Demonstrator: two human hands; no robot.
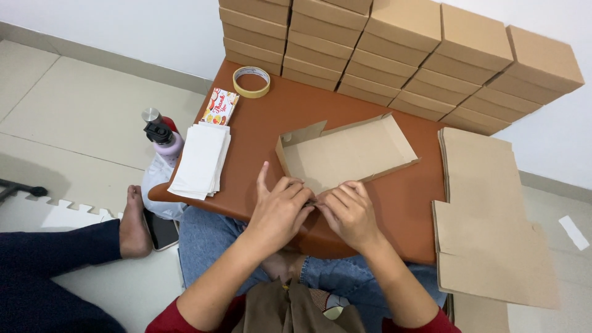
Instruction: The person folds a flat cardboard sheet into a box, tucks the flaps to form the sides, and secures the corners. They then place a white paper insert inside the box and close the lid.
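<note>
Fingers (295,192) of both hands curl together over the near edge of one half-folded cardboard box (345,153), pinching its front flap; the exact grip under the fingertips cannot be seen. One box is being worked on, and it lies open and shallow at the middle of a rounded brown table (271,117), plain tan inside, with its left wall standing and its far and right walls splayed low. At the far edge stand five stacks of finished boxes (394,49) against the white wall. To the right lies one pile of flat cardboard blanks (487,209), hanging over the table edge. To the left lie one stack of white sheets (200,161), one small printed card (219,106), and one roll of tape (251,81). The left hand (279,213) lies palm down with the forefinger pointing away, and the right hand (351,216) mirrors it, knuckles raised, the two hands touching. A second person's bare foot (134,225) rests on the floor at the near left.
</note>
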